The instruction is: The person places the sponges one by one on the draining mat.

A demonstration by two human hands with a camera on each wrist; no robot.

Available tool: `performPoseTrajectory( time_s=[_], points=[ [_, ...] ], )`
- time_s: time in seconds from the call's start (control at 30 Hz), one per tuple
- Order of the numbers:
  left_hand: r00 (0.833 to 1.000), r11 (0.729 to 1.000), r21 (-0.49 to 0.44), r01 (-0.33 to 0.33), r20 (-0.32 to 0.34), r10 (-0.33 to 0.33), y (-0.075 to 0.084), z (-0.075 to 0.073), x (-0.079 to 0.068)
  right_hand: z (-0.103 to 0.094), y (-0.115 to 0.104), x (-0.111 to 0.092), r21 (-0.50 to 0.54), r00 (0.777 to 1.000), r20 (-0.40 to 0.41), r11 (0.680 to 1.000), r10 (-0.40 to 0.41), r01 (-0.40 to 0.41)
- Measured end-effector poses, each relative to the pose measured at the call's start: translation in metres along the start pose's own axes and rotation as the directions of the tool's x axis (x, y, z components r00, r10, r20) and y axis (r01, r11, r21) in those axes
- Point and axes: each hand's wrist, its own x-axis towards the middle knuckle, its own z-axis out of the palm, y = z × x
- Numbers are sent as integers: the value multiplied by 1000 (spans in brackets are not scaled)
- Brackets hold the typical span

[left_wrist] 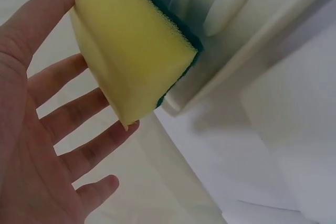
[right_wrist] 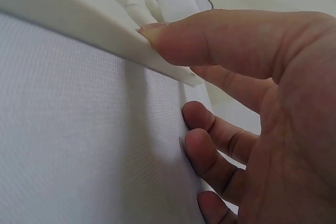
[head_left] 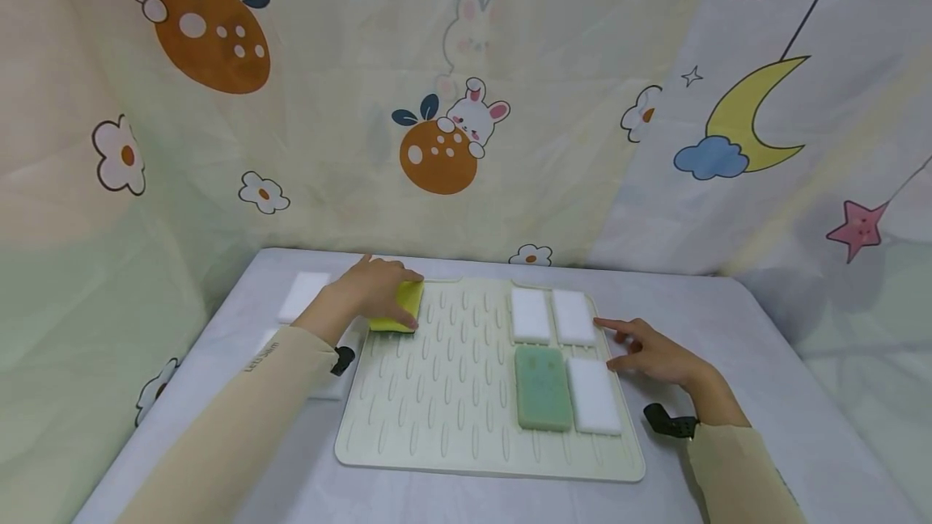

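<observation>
Near the back left corner of a cream drying mat (head_left: 466,395) with raised ridges, my left hand (head_left: 367,289) holds a yellow sponge (head_left: 406,297) between thumb and fingers. The left wrist view shows the sponge's dark green scouring layer (left_wrist: 178,24) facing the ridges. My right hand (head_left: 658,354) is at the mat's right edge, thumb and index fingertip against the rim (right_wrist: 121,40), the other fingers loosely bent. Three white sponges, among them the front one (head_left: 593,395), lie on the mat's right part. A green sponge (head_left: 543,388) lies left of that front one.
Left of the mat, white blocks (head_left: 304,296) lie on the white-covered table (head_left: 699,306), partly hidden by my left arm. A patterned cloth curtain (head_left: 328,144) hangs behind and on both sides.
</observation>
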Motion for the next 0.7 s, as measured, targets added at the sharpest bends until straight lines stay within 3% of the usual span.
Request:
performPoseTrajectory(
  time_s=[0.27,0.7],
  points=[
    [998,998,-31,48,38,-47,5,3,4,0,0,0,-4,1000,-3,1000,-1,1],
    [998,999,-22,49,45,-48,10,3,4,-1,-1,1,-12,1000,-6,1000,3,-3]
  ],
)
